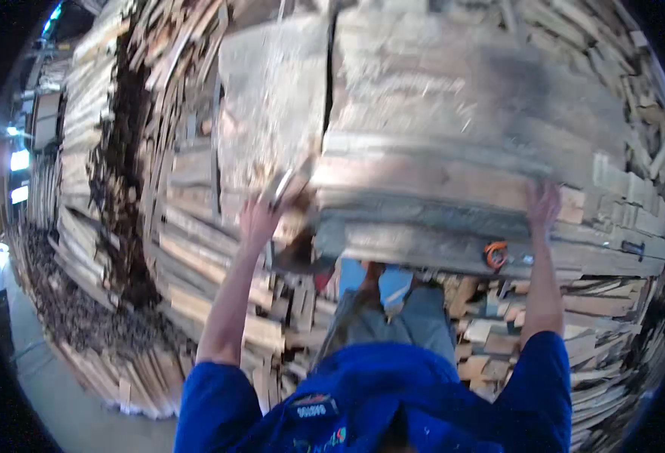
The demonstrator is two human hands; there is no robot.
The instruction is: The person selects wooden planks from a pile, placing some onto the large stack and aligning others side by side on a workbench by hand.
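My left hand (257,219) is closed around a narrow, dark object with a light edge (281,189); blur hides its kind. It is at the left end of a long wooden plank (423,180), beside a gap in the worktop. Across the plank, near its right end, my right hand (544,202) has its fingers over the wood, closed on it as far as the blur shows. The plank lies on a worn wooden bench (438,240). A small light block (572,204) sits just right of my right hand.
A round orange item (495,255), perhaps a tape measure, lies near the bench's front edge. Farther right is a small dark tool (633,248). Large worn boards (272,90) cover the far side. Stacked wood strips (95,113) line the left, with bare floor (61,385) beyond.
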